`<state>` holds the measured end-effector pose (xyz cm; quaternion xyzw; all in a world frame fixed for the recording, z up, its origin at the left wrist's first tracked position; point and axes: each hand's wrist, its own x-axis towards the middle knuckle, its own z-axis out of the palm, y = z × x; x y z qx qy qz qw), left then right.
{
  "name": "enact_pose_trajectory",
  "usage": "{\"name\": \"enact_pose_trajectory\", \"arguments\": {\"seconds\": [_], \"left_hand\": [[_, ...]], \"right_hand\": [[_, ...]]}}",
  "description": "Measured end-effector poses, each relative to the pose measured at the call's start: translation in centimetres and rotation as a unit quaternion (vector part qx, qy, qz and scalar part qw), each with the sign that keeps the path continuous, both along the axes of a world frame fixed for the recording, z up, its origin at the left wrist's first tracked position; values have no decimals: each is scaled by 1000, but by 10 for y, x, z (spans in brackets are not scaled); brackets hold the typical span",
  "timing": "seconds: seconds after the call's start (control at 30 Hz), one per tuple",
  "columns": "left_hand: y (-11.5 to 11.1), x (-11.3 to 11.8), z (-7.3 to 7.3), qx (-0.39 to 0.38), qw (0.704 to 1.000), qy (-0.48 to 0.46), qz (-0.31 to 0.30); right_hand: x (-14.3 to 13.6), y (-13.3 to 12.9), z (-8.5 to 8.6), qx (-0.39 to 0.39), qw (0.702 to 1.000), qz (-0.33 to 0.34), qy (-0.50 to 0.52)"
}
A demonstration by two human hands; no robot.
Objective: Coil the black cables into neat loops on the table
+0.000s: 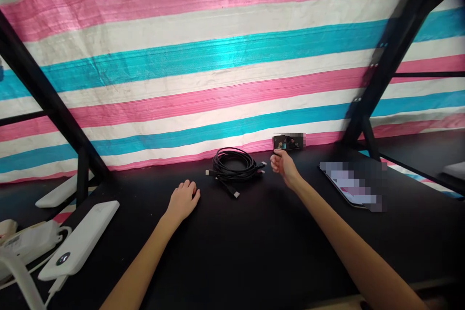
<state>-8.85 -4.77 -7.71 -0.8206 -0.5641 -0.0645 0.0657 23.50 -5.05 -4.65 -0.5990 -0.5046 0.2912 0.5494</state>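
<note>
A coiled black cable (236,165) with several light metal plug ends lies on the black table (232,252) near its back edge. My left hand (184,198) rests on the table to the left and front of the coil, fingers slightly bent and apart, holding nothing. To the right of the coil, my right hand (281,167) is raised with its fingers curled together in front of a small phone (290,142). What the curled fingers hold, if anything, is too small to tell. The phone leans upright at the back, its screen lit.
A white power bank (82,240) with a cord and a white power strip (31,244) lie at the left. A blurred-out phone-like device (350,186) lies at the right. Black frame legs slant up on both sides before a striped sheet (218,58).
</note>
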Motion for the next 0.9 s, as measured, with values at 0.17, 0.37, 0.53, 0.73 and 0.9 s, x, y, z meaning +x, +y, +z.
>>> {"name": "enact_pose_trajectory", "arguments": {"seconds": [0.17,0.37,0.53,0.73,0.9], "left_hand": [[1,0,-2,6,1000,6,-1],[0,0,-1,5,1000,9,1],[-1,0,0,1,1000,19,-1],[-1,1,0,1,1000,22,-2],[-1,1,1,-5,1000,21,0]], "right_hand": [[-4,-27,30,49,987,116,100],[-16,-47,40,43,860,340,378],[-27,-49,40,8,810,413,417],[-33,-50,37,-11,792,450,411],[-35,-50,35,-10,775,472,420]]}}
